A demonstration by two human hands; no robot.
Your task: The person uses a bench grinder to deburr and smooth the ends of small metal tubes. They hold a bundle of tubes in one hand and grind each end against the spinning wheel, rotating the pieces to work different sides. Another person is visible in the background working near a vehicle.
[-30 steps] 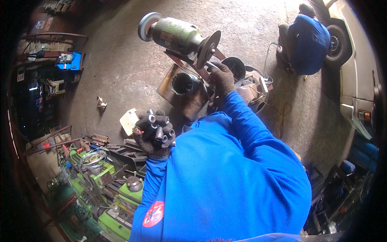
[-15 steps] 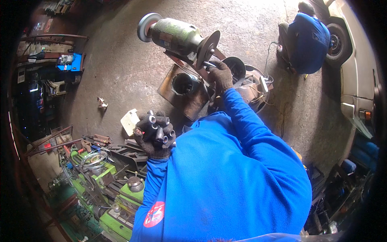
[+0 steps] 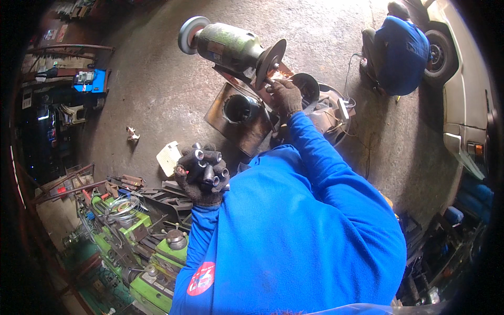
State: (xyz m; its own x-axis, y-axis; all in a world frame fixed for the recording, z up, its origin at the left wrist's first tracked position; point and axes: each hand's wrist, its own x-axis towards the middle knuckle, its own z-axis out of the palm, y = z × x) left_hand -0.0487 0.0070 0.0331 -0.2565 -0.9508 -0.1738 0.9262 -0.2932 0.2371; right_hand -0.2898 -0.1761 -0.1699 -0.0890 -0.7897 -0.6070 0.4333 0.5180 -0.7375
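My gloved right hand [image 3: 287, 97] grips a short metal tube [image 3: 269, 82] and holds its end against the disc [image 3: 269, 62] of the green bench grinder [image 3: 228, 43]. Orange sparks [image 3: 279, 75] fly where the two meet. Off to the left, my gloved left hand [image 3: 202, 191] is closed around a bunch of several short metal tubes [image 3: 209, 173], their hollow ends pointing various ways. A grinding wheel [image 3: 192, 34] sits at the grinder's far left end.
Below the grinder stands a rusty metal box [image 3: 220, 113] with a round container [image 3: 239, 108] on it. A green lathe [image 3: 152, 262] lies at lower left. Another person [image 3: 401, 55] crouches beside a pale vehicle [image 3: 464, 89]. A cable [image 3: 350, 73] trails over the floor.
My right hand has shifted slightly, bringing the tube's end against the disc, and sparks now show there. My left hand has stayed still with its bunch of tubes.
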